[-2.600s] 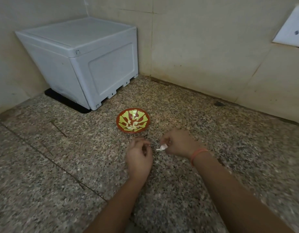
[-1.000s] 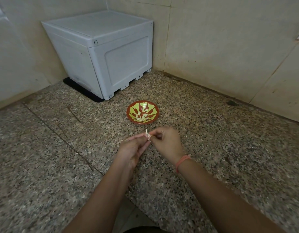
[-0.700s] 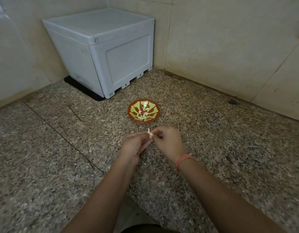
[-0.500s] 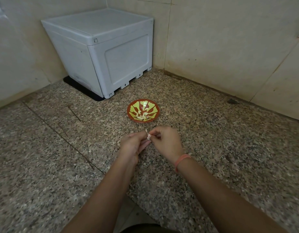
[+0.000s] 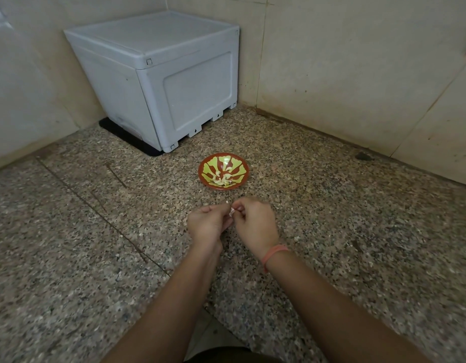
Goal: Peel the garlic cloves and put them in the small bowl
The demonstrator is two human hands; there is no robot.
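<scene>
Both hands pinch a papery garlic clove (glossy round bowl beyond).

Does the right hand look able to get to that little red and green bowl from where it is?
Probably yes. The small bowl sits just beyond the right hand on the counter, nothing between them. It and the left hand pinch a garlic clove, though.

Bare forearms, an orange band round the right wrist
</scene>
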